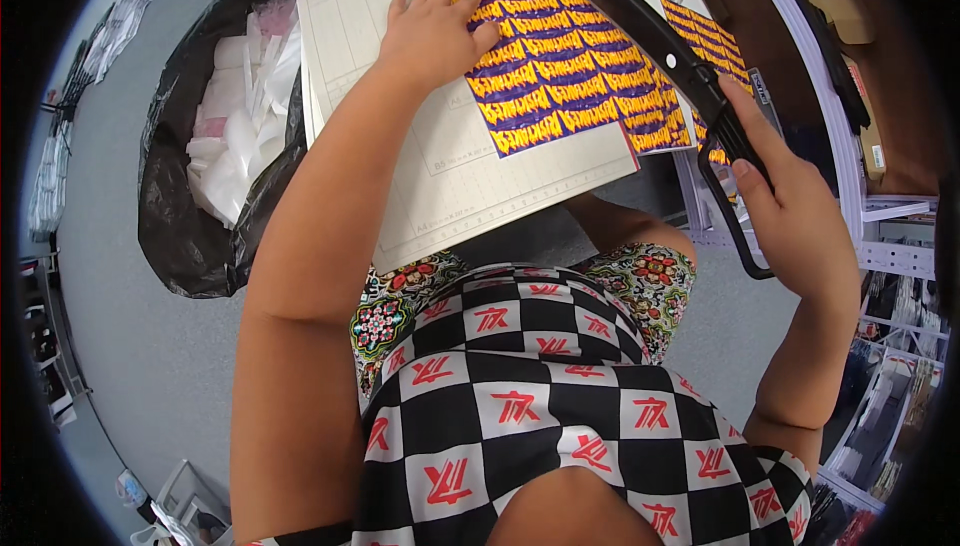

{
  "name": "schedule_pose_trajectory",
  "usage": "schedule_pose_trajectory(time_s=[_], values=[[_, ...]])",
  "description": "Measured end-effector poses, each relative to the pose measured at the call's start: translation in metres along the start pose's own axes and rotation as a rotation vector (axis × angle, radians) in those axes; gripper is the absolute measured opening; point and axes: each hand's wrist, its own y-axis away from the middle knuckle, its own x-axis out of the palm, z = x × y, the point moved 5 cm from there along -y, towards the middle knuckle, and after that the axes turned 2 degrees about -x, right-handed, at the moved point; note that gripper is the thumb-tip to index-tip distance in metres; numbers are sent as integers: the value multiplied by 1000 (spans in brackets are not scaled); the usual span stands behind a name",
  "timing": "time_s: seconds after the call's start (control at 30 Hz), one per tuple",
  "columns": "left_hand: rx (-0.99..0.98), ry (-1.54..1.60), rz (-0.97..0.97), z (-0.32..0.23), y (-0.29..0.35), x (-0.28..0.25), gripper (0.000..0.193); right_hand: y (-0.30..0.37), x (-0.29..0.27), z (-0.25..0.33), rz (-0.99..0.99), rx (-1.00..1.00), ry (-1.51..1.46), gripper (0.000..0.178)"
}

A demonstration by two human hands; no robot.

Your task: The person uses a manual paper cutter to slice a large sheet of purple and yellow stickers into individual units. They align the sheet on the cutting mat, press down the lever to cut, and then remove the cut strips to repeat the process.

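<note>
A cream paper cutter (410, 206) with ruled lines lies before me. Across its upper right spreads a purple sheet with repeated yellow lettering (560, 66). My left hand (430, 36) rests flat on the sheet's left edge and the cutter bed, fingers spread. My right hand (795, 201) is wrapped round the black handle of the cutter's blade arm (660, 36), which slants along the sheet's right side. A loop-shaped black guard (725, 216) hangs below the handle. Beyond the arm lies another piece with the same print (705, 38). Whether the blade touches the sheet, I cannot tell.
On the left, an open black plastic bag (165, 196) holds white and pinkish scraps (240, 136). A brown surface with a cardboard box (840, 6) stands at the far right. Below it are white shelves (900, 256) packed with goods. A grey bin-like object (190, 506) sits lower left.
</note>
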Motion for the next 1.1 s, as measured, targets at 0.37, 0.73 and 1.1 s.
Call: schedule_pose_trajectory(time_s=[0.37, 0.73, 1.1], values=[[15, -33, -43, -1, 0, -1, 49, 1, 1, -1, 88, 107, -13, 52], [23, -28, -51, 0, 1, 0, 50, 11, 27, -6, 80, 130, 24, 56], [76, -88, -62, 10, 1, 6, 50, 14, 47, -12, 80, 141, -16, 56]])
